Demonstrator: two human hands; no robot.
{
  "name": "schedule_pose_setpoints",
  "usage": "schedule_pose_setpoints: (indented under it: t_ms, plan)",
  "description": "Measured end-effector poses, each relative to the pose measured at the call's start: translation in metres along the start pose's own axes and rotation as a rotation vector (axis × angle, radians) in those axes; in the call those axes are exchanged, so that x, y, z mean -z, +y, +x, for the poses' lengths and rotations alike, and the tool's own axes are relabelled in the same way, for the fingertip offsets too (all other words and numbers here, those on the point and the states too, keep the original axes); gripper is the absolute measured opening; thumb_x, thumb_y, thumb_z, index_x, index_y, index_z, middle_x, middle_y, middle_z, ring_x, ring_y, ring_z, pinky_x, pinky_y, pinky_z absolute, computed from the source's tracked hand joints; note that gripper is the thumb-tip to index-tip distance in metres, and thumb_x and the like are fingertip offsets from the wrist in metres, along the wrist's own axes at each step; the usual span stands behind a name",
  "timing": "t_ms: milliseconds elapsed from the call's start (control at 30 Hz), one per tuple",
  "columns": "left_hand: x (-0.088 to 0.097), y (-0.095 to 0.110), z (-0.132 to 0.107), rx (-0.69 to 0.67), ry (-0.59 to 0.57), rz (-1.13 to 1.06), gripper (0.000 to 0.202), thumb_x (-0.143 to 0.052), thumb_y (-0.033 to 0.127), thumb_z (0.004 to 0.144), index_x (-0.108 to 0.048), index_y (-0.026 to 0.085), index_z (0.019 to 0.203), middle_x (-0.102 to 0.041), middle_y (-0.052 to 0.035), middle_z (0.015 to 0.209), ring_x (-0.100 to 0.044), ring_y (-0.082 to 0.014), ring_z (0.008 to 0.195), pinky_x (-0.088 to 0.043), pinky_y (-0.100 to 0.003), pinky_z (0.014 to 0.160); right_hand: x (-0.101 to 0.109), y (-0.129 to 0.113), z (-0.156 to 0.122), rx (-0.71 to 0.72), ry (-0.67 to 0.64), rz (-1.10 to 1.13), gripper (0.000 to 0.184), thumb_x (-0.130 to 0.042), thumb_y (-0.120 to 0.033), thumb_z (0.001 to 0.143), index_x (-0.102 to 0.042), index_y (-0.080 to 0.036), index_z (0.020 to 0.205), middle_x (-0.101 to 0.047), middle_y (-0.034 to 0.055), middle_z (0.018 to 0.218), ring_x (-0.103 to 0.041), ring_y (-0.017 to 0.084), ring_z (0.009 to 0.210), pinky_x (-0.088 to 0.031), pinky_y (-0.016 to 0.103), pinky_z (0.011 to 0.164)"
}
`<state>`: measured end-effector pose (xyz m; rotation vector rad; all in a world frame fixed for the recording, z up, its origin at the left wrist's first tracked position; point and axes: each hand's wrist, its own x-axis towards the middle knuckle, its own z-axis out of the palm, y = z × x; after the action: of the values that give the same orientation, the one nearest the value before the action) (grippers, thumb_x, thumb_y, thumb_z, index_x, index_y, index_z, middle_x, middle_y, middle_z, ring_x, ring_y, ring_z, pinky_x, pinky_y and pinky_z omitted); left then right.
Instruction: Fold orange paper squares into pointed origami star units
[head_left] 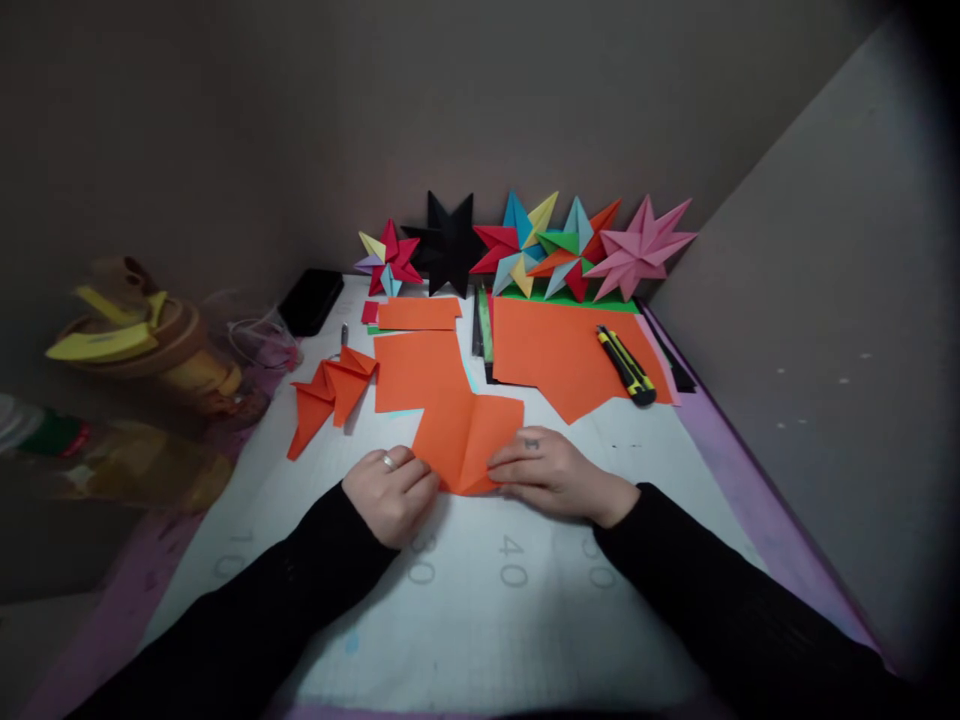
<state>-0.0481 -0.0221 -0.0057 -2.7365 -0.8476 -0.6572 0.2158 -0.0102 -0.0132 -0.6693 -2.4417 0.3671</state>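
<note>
Orange paper, single sheet [474,425], lying at mid-mat in front of the person; a crease runs down its middle, far edge overlapping a larger orange piece [411,368] behind it. Left hand [391,492], ring on one finger: fingers curled, touching the sheet's left edge near the close corner. Right hand [562,475]: fingers bent together, tips on the sheet's right edge near the other close corner. Cannot tell whether either hand pinches the paper or only presses it.

Surroundings: mat [465,630] white, printed with grey numbers, laid on a purple table [705,430]. Left of the sheet: folded orange shapes [355,383], upright peaks. Beyond, at right: stacked paper [544,345], orange uppermost, with a yellow-and-black cutter [626,366] resting on it. Far end: five paper stars in a row against the wall, including one black star [448,245] and, rightmost, one pink star [643,248]. Far left: bottle [142,460], lying tilted, blurred.
</note>
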Motion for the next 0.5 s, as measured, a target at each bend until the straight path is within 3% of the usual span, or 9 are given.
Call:
schedule_pose_setpoints:
  t_ms: [133, 400, 500]
  plan:
    - [-0.01, 0.001, -0.005, -0.072, -0.051, -0.113, 0.022, -0.044, 0.014, 0.086, -0.063, 0.019, 0.096, -0.066, -0.0065, 0.083, -0.053, -0.0191, 0.076, -0.04, -0.034, 0.068, -0.002, 0.001, 0.0, 0.026, -0.2, 0.085, 0.017, -0.054, -0.02, 0.086, -0.07, -0.022, 0.09, -0.07, 0.0051, 0.097, -0.057, 0.016, 0.081, -0.047, 0.033, 0.072]
    - [-0.021, 0.008, -0.011, -0.104, -0.115, -0.159, 0.023, -0.043, 0.016, 0.09, -0.063, 0.022, 0.099, -0.064, -0.0033, 0.08, -0.05, -0.0179, 0.072, -0.037, -0.032, 0.065, 0.013, 0.01, 0.003, -0.057, -0.304, 0.416, 0.011, -0.059, -0.02, 0.084, -0.07, -0.02, 0.084, -0.069, 0.0054, 0.096, -0.056, 0.016, 0.091, -0.046, 0.035, 0.083]
    - [-0.023, 0.011, -0.01, -0.113, -0.132, -0.149, 0.026, -0.04, 0.018, 0.092, -0.062, 0.024, 0.103, -0.061, -0.0029, 0.077, -0.049, -0.0167, 0.068, -0.036, -0.031, 0.063, 0.014, 0.01, 0.005, -0.141, -0.265, 0.44, 0.013, -0.057, -0.017, 0.084, -0.07, -0.019, 0.086, -0.069, 0.0049, 0.09, -0.057, 0.015, 0.088, -0.047, 0.034, 0.083]
